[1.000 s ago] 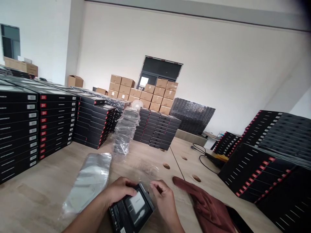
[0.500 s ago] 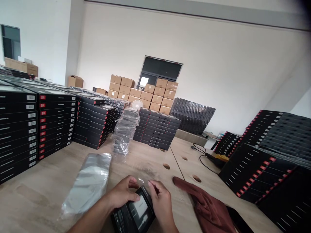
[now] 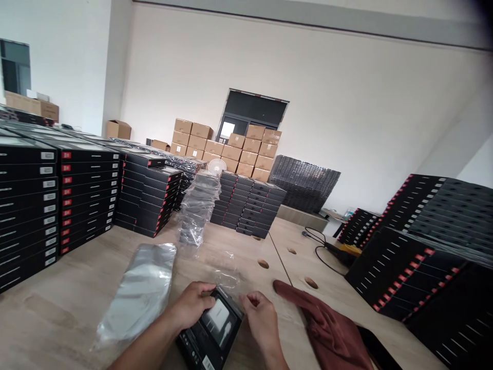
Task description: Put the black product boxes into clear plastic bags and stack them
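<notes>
A black box with a picture of a white device on its face lies tilted low in the view. My left hand is closed on its upper left edge, thumb on the face. Clear plastic film, seemingly a bag, sticks out past the far end of the box; how much of the box it covers I cannot tell. At the box's far right corner, my right hand pinches the film between thumb and forefinger. Left of my hands lies a pile of flat clear plastic bags.
Stacked black boxes line the left, with more stacks on the right. Behind stands a column of bagged boxes. A brown cloth lies right of my hands. Holes pierce the table; a black cable lies farther back.
My right hand has shifted slightly right and down, away from my left. The film beyond the box's far end now stands out wider. My left hand has moved slightly left along the box.
</notes>
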A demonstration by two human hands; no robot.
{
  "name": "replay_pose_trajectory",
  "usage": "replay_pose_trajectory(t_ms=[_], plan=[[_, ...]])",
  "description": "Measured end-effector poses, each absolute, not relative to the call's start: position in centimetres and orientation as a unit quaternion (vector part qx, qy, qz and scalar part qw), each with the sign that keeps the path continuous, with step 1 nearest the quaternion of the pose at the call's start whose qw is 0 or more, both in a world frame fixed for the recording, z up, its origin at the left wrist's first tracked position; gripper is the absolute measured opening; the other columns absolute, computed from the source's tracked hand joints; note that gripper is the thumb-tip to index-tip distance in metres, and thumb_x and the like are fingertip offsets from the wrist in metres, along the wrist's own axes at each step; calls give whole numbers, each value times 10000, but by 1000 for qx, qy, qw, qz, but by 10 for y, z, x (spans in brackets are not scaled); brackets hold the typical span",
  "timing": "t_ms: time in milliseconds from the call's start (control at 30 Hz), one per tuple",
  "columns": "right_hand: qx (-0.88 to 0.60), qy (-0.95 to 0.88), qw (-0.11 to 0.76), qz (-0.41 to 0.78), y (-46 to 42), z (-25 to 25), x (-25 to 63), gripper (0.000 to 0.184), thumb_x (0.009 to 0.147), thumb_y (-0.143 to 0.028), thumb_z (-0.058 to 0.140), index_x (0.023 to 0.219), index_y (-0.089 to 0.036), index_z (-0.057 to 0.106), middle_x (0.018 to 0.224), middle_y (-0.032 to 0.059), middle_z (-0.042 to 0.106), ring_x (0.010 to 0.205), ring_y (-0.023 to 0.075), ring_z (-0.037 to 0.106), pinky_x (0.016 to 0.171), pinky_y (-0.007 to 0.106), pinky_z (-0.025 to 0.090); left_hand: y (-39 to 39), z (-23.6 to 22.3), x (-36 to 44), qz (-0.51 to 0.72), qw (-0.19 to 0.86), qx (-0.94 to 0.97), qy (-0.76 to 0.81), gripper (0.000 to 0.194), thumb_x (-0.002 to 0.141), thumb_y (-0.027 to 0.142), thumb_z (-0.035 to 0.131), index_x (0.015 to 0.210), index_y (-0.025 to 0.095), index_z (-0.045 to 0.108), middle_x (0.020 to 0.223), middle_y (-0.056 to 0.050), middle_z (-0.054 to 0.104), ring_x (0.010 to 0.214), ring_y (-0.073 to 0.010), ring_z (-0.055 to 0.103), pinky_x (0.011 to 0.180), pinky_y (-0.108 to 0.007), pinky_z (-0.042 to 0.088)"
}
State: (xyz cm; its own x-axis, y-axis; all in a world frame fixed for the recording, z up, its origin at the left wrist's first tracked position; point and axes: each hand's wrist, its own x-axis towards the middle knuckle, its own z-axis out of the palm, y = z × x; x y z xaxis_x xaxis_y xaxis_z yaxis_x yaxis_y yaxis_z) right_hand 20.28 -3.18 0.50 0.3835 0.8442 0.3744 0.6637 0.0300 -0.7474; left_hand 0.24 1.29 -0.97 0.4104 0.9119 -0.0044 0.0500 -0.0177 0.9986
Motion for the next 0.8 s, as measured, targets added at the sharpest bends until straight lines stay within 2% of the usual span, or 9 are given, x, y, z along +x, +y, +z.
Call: replay_pose_trajectory(t_ms=[167,300,433,600,800], plan=[[-679,-542,477,133,-30,3,204,230,721,-412,509,627,-216,586,520,-7,612,485,181,572,482,273,420,15,-9,4,395,581,609,368,502,678,212,559,1168,119,613,1165,-75,645,1075,-243,578,959,-325,402],[-672,-560,466,134,-33,6,200,137,683,-307,511,600,-227,586,549,-6,637,537,191,600,536,279,423,17,-7,4,431,572,599,359,464,687,214,548,1136,129,625,1149,-83,652,1064,-240,583,947,-329,417],[-667,-577,455,126,-35,9,196,99,631,-226,513,561,-232,583,517,-18,614,508,182,575,525,275,393,17,-7,5,445,563,574,393,505,693,252,561,1178,116,608,1192,-95,629,1082,-244,578,970,-333,407],[-659,-576,472,103,-34,13,193,113,686,-280,532,608,-222,590,536,-15,605,516,172,556,529,264,396,16,-5,7,442,545,597,389,463,703,282,552,1136,150,647,1192,-75,632,1145,-269,535,999,-354,384],[-619,-586,511,114,-36,20,186,177,728,-355,577,652,-198,609,572,-14,585,548,152,534,559,244,415,14,-1,6,461,507,609,399,387,745,286,513,1081,169,664,1132,-79,660,1109,-276,553,974,-364,397]])
